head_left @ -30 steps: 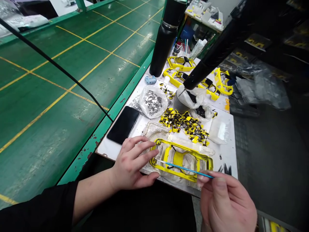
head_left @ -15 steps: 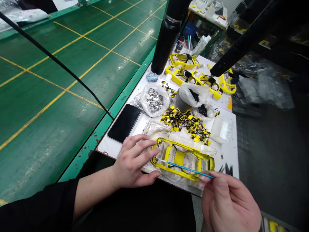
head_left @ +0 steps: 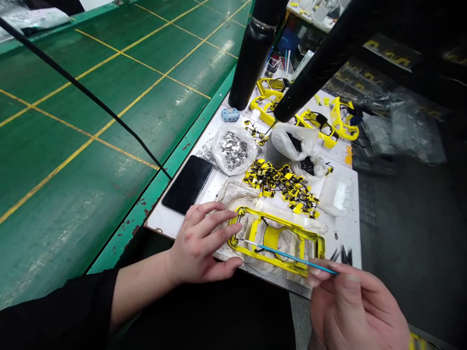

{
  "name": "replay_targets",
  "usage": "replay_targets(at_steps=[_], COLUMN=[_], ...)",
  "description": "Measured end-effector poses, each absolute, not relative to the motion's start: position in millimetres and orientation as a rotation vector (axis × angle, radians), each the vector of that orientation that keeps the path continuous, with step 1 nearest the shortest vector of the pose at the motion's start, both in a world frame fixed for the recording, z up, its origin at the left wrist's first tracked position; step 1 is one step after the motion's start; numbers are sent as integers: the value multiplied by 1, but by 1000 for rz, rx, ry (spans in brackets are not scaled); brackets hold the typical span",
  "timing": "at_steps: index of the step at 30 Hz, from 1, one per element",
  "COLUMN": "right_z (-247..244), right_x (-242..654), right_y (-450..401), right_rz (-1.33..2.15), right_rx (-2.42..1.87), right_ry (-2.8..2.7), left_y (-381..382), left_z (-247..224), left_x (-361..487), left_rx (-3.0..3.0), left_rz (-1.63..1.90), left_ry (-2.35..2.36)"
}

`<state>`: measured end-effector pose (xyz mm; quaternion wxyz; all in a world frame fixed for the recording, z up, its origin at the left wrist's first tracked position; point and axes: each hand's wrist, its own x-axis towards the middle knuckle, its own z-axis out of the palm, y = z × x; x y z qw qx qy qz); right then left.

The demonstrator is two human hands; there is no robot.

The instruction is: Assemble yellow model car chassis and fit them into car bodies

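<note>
A yellow toy car body [head_left: 272,236] lies with its open side up in a white moulded cradle [head_left: 233,190]. My left hand [head_left: 204,243] rests at its left end, fingers spread, with fingertips on the yellow rim and the thumb on the near side. Between thumb and fingers, my right hand [head_left: 359,304] pinches a thin paintbrush [head_left: 288,255] with a blue handle. The brush slants left across the car body. Its pale tip is at the inner left end, close to my left fingers; whether it touches the surface I cannot tell.
Behind the cradle lie small yellow-and-black parts [head_left: 280,184], a bag of silvery pieces [head_left: 233,148] and bags of black parts [head_left: 292,141]. A phone [head_left: 188,184] lies left. More yellow car bodies [head_left: 317,124] sit farther back, beside a black upright cylinder [head_left: 251,63] and a slanting dark tube [head_left: 314,68].
My right hand has shifted right and slightly down with the paintbrush. The slanting dark tube at the back has moved left. My left hand and the car body stay put.
</note>
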<state>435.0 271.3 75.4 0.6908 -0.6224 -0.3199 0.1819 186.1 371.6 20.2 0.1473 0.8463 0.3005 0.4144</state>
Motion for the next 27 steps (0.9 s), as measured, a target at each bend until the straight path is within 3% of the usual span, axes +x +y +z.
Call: replay_targets(at_steps=[27], right_z=[60], right_x=[433], right_y=[288], right_rz=[345], right_rx=[-1341], right_ry=[-822], left_y=[371], left_z=[18], left_x=[188], left_rx=[2425], left_rz=[1218], left_ry=[870])
